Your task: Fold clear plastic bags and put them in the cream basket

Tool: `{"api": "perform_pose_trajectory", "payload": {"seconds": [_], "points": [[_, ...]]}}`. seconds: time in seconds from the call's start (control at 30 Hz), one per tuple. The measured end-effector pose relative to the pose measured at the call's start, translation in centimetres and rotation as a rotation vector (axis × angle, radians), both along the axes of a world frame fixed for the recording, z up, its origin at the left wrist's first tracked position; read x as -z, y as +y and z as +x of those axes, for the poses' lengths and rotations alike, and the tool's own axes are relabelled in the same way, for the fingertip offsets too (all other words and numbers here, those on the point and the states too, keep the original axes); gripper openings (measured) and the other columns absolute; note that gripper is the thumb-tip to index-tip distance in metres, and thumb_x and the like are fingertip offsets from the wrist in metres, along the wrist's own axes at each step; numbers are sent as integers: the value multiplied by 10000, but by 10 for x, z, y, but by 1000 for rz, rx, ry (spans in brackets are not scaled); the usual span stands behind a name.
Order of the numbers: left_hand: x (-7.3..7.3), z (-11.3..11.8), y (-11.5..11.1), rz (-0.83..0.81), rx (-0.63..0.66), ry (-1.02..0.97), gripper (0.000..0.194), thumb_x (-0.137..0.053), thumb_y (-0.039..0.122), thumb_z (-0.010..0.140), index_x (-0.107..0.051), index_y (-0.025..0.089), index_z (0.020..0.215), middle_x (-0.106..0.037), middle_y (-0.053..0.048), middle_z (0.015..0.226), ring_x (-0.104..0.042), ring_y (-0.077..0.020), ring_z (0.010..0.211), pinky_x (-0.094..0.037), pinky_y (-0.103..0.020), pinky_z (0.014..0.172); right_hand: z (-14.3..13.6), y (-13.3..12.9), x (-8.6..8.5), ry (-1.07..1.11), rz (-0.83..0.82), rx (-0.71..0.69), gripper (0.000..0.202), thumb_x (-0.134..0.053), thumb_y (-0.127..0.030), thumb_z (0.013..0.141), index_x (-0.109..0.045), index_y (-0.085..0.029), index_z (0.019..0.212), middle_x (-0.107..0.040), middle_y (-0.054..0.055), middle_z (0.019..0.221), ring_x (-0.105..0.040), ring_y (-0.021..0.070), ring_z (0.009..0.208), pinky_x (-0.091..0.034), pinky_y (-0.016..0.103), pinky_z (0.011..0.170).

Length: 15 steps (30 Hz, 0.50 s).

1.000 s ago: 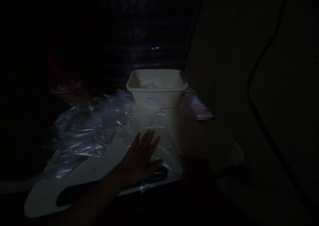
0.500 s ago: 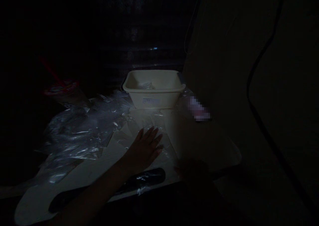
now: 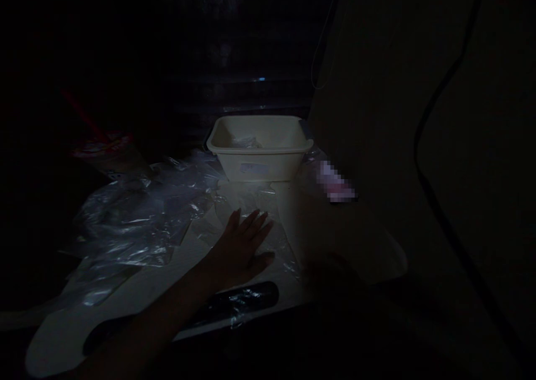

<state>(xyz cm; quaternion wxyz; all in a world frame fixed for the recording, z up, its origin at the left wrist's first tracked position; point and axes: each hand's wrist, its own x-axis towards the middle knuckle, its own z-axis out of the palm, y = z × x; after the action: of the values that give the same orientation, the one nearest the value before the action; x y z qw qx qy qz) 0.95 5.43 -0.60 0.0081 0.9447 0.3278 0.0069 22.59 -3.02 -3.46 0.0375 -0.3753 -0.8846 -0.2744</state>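
Observation:
In this very dim view my left hand (image 3: 240, 251) lies flat, palm down, with its fingers stretched out. Under and around it is a clear plastic bag (image 3: 282, 249), spread on a white tabletop (image 3: 62, 338). My right hand (image 3: 329, 265) is a dark shape to the right of the bag, close to its right edge; shadow hides its fingers and anything in them. Beyond the left fingertips stands a cream plastic basin (image 3: 259, 167) with some clear plastic inside. A heap of clear plastic bags (image 3: 134, 224) covers the table's left side.
A cup (image 3: 115, 159) with a red straw stands at the back left behind the heap. At the right of the basin lies a blurred-out pinkish item (image 3: 337, 184). A long dark slot (image 3: 251, 299) runs near the table's front edge. A dark cable (image 3: 435, 196) hangs at the right.
My left hand stays flat on the bag, its thumb a little further from the fingers. The dark right hand has shifted slightly. The other things keep their places.

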Motion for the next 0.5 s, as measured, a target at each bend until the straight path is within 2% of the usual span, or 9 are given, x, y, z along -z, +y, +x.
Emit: {"api": "perform_pose_trajectory", "payload": {"seconds": [0.07, 0.17, 0.23, 0.33, 0.5], "points": [[-2, 2, 2, -9, 37, -16, 529, -224, 428, 825, -149, 154, 1272, -190, -95, 1335, -107, -204, 1220, -22, -459, 965, 2, 15, -9, 245, -155, -73, 311, -293, -268, 823, -587, -218, 910, -605, 10, 976, -528, 123, 938, -433, 340, 785], [-3, 8, 5, -32, 77, -26, 457, -185, 332, 853, -152, 148, 1270, -213, -82, 1329, -125, -160, 1218, -22, -423, 976, -1, 35, -21, 395, -290, -168, 337, -326, -260, 808, -499, -130, 1067, -496, 66, 1141, -365, 144, 1115, -314, 351, 911], [-2, 11, 7, -44, 89, -23, 441, -171, 312, 857, -169, 145, 1265, -224, -81, 1326, -132, -152, 1217, -24, -417, 977, -4, 43, -24, 429, -400, -195, 351, -337, -255, 804, -473, -107, 1092, -472, 81, 1167, -318, 150, 1144, -265, 355, 940], [1, 12, 9, -56, 84, -13, 457, -163, 345, 855, -173, 139, 1263, -203, -90, 1331, -127, -161, 1218, -28, -432, 971, -3, 47, -20, 411, -546, -208, 346, -343, -264, 804, -469, -118, 1091, -471, 84, 1167, -338, 158, 1128, -244, 378, 941], [3, 11, 8, -68, 92, -7, 509, -148, 410, 843, -155, 127, 1266, -162, -98, 1340, -94, -177, 1223, -14, -449, 963, 6, 47, -15, 452, -623, -228, 338, -313, -258, 819, -455, -145, 1103, -482, 78, 1155, -353, 147, 1116, -225, 372, 942]]}}
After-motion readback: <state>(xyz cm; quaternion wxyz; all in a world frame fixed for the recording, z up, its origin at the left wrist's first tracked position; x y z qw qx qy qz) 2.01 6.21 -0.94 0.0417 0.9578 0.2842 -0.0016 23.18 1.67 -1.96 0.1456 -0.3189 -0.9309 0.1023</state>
